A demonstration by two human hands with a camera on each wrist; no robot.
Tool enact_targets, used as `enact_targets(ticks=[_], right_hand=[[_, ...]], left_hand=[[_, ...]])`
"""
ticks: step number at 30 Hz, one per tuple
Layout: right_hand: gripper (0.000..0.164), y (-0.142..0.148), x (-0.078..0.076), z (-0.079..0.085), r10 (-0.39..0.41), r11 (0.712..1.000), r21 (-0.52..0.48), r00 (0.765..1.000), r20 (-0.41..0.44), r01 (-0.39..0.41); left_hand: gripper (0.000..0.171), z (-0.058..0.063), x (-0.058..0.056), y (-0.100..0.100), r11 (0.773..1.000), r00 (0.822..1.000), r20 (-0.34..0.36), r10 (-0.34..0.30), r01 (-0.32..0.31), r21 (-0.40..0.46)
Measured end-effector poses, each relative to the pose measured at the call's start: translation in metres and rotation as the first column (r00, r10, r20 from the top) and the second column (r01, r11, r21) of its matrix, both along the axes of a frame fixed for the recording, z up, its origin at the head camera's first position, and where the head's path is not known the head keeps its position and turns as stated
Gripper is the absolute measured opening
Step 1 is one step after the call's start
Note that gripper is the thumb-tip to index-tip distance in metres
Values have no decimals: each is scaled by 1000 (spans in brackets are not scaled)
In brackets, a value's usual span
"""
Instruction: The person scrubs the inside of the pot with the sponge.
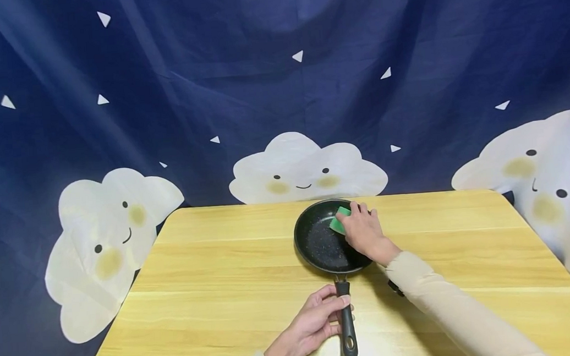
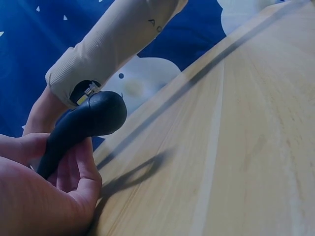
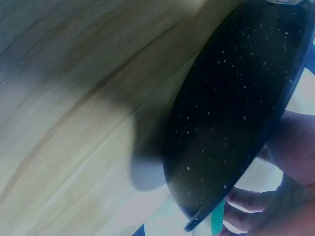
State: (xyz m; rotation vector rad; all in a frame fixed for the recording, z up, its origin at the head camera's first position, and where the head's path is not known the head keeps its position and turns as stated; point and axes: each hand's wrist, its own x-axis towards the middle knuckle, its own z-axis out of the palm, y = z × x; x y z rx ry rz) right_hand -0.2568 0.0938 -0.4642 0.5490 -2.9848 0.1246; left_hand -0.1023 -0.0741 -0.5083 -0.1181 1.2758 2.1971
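A black frying pan (image 1: 318, 247) with a speckled inside is at the middle of the table's far half. Its black handle (image 1: 348, 333) points toward me. My left hand (image 1: 311, 320) grips this handle, thumb on top and fingers curled beneath, as the left wrist view shows around the handle end (image 2: 98, 115). Inside the pan, at its upper right, my right hand (image 1: 365, 232) holds a green sponge (image 1: 337, 225) against the surface. From the right wrist camera the pan's speckled outer side (image 3: 226, 108) covers most of the sponge (image 3: 217, 220), leaving a green strip beside the fingers.
The light wooden table (image 1: 213, 293) carries the pan's shadow. Behind it hangs a dark blue curtain (image 1: 238, 82) with white triangles and smiling clouds (image 1: 309, 168). A dark wrist device (image 1: 396, 287) shows under the right sleeve (image 1: 452, 298).
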Motion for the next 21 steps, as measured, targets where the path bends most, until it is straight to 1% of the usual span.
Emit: enact_targets(ticks=[5, 9, 12, 16, 21], right_hand=[[43, 4, 2, 4, -4, 1000, 4, 1000, 11, 4], [40, 7, 4, 8, 1, 1000, 3, 999, 32, -1], [37, 10, 5, 10, 17, 1000, 1, 999, 48, -17], [37, 12, 8, 13, 40, 999, 2, 997, 72, -40], [38, 13, 12, 18, 69, 998, 7, 990, 123, -70]], left_hand=[[18, 0, -1, 0, 1000, 1000, 7, 1, -1, -5], [19, -1, -1, 0, 1000, 1000, 13, 3, -3, -1], [18, -1, -1, 0, 1000, 1000, 11, 4, -4, 3], [16, -1, 0, 0, 1000, 1000, 6, 5, -5, 7], [16, -1, -1, -1, 1000, 1000, 5, 0, 0, 5]])
